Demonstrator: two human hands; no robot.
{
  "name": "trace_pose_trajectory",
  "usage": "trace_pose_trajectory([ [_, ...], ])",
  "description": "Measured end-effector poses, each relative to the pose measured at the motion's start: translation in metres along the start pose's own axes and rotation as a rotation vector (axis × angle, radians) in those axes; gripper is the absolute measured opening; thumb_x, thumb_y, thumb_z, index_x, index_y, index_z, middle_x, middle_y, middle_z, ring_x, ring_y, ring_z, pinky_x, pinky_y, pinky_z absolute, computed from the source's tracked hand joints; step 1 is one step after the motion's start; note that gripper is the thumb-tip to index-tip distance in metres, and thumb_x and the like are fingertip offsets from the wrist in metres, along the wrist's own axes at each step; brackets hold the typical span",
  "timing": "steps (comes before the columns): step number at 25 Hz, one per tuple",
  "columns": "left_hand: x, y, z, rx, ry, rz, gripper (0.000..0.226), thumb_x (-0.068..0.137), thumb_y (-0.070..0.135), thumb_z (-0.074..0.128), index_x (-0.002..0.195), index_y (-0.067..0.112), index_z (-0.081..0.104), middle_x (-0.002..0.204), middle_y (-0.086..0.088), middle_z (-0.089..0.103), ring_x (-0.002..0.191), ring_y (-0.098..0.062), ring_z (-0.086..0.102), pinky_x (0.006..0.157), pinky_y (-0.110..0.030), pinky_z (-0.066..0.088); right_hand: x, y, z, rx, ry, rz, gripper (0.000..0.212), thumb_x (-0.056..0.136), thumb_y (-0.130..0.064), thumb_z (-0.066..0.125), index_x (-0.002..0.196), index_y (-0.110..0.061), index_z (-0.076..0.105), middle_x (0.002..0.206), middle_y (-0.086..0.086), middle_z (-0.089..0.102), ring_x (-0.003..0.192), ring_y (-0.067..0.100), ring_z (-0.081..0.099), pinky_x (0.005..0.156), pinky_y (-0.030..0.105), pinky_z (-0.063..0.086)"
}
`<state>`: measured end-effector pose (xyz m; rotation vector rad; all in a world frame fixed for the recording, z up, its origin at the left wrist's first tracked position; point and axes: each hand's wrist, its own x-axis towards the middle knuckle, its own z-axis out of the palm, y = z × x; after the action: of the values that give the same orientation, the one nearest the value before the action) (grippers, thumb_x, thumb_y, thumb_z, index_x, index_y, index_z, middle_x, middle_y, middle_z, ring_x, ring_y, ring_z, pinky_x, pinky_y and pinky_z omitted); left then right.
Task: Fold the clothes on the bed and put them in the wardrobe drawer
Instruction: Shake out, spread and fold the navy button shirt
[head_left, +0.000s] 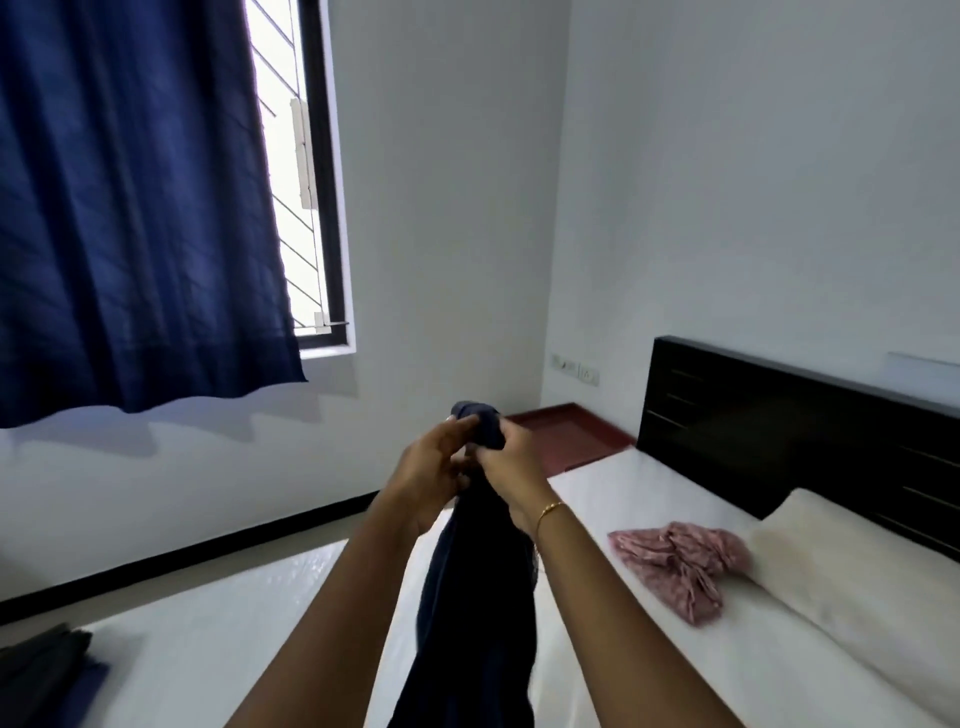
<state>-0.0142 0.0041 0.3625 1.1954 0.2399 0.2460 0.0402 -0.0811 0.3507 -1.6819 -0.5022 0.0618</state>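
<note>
Both hands meet above the bed (291, 623): the left grip (434, 470) and right grip (511, 462) each pinch the top of a navy garment (475, 597), which hangs straight down beneath them. A pink garment (680, 561) lies crumpled to their right.

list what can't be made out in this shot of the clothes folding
- Head view: lower end of the dark navy garment, cut off by the bottom edge; both hands bunch its top.
- Dark folded clothes pile, cropped at the left edge.
- Crumpled pink patterned garment: type unclear.
- Wardrobe drawer: out of frame.
</note>
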Motion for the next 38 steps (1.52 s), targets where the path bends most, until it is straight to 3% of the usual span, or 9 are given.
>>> trace_pose_trajectory([
  [3, -0.033, 0.063, 0.030, 0.227, -0.004, 0.207, 0.027, 0.096, 0.017, 0.039, 0.107, 0.026, 0.063, 0.109, 0.008, 0.064, 0.088, -0.013, 0.049, 0.073, -0.025, 0.037, 0.006, -0.076, -0.030, 0.012, 0.032, -0.072, 0.024, 0.088, 0.000, 0.045, 0.089, -0.012, 0.066, 0.084, 0.009, 0.066, 0.077, 0.020, 0.060, 0.066, 0.029, 0.047],
  [8, -0.054, 0.094, 0.013, 0.365, 0.286, 0.376, 0.033, 0.089, -0.006, 0.051, 0.116, 0.014, 0.051, 0.119, -0.009, 0.057, 0.102, -0.021, 0.054, 0.076, -0.024, 0.047, 0.004, -0.163, -0.039, 0.100, -0.192, -0.146, 0.031, 0.094, -0.002, 0.038, 0.088, -0.016, 0.065, 0.093, 0.012, 0.065, 0.084, 0.020, 0.057, 0.074, 0.029, 0.046],
  [14, -0.060, 0.078, -0.012, 0.352, 0.494, 0.171, 0.083, 0.066, 0.041, 0.077, 0.131, 0.021, 0.030, 0.130, -0.006, 0.048, 0.114, -0.029, 0.053, 0.097, -0.048, 0.047, -0.006, -0.239, -0.038, 0.168, -0.273, -0.249, 0.024, 0.096, -0.014, 0.048, 0.077, -0.019, 0.062, 0.081, 0.004, 0.061, 0.077, 0.017, 0.056, 0.073, 0.030, 0.048],
  [18, -0.071, 0.071, -0.031, 0.376, 0.568, 0.249, 0.009, 0.091, 0.010, 0.051, 0.091, 0.008, 0.060, 0.094, -0.012, 0.065, 0.088, -0.024, 0.058, 0.075, -0.037, 0.052, -0.030, -0.267, -0.056, 0.141, -0.174, -0.321, 0.023, 0.096, -0.014, 0.049, 0.075, -0.016, 0.059, 0.078, 0.003, 0.058, 0.073, 0.014, 0.052, 0.068, 0.027, 0.043],
  [23, -0.152, 0.115, -0.049, 0.227, 0.783, 0.446, 0.023, 0.095, 0.013, 0.040, 0.089, 0.005, 0.061, 0.087, -0.010, 0.060, 0.086, -0.027, 0.054, 0.074, -0.036, 0.042, -0.065, -0.271, -0.088, -0.267, 0.061, -0.534, 0.022, 0.092, -0.009, 0.049, 0.082, 0.006, 0.060, 0.075, 0.011, 0.053, 0.072, 0.018, 0.045, 0.063, 0.027, 0.031],
  [27, -0.232, 0.140, -0.057, 0.191, 0.750, 0.530, 0.027, 0.093, 0.017, 0.047, 0.069, 0.019, 0.057, 0.073, 0.002, 0.054, 0.075, -0.014, 0.048, 0.069, -0.025, 0.043, -0.104, -0.232, -0.089, -0.468, 0.241, -0.457, 0.021, 0.088, -0.006, 0.052, 0.092, 0.010, 0.064, 0.093, 0.022, 0.067, 0.087, 0.032, 0.060, 0.072, 0.034, 0.043],
  [30, -0.268, 0.155, -0.063, 0.208, 0.697, 0.429, 0.025, 0.090, 0.025, 0.056, 0.067, 0.018, 0.058, 0.075, -0.003, 0.058, 0.073, -0.016, 0.052, 0.072, -0.031, 0.046, -0.121, -0.211, -0.063, -0.391, 0.267, -0.283, 0.017, 0.089, -0.008, 0.052, 0.099, 0.003, 0.060, 0.101, 0.016, 0.063, 0.096, 0.029, 0.057, 0.065, 0.021, 0.031],
  [34, -0.303, 0.181, -0.081, 0.318, 0.633, 0.382, 0.019, 0.092, 0.023, 0.056, 0.075, 0.021, 0.065, 0.080, -0.004, 0.064, 0.083, -0.025, 0.060, 0.069, -0.032, 0.051, -0.146, -0.195, -0.035, -0.303, 0.171, -0.150, 0.014, 0.093, -0.007, 0.047, 0.105, -0.002, 0.051, 0.100, 0.014, 0.056, 0.095, 0.028, 0.053, 0.068, 0.023, 0.031],
  [38, -0.329, 0.206, -0.084, 0.411, 0.548, 0.435, 0.020, 0.096, 0.021, 0.047, 0.099, 0.019, 0.066, 0.091, -0.001, 0.066, 0.090, -0.020, 0.062, 0.076, -0.031, 0.052, -0.154, -0.205, -0.021, -0.510, 0.226, -0.252, 0.012, 0.093, -0.011, 0.047, 0.102, -0.005, 0.053, 0.099, 0.018, 0.060, 0.093, 0.036, 0.055, 0.072, 0.034, 0.040],
])
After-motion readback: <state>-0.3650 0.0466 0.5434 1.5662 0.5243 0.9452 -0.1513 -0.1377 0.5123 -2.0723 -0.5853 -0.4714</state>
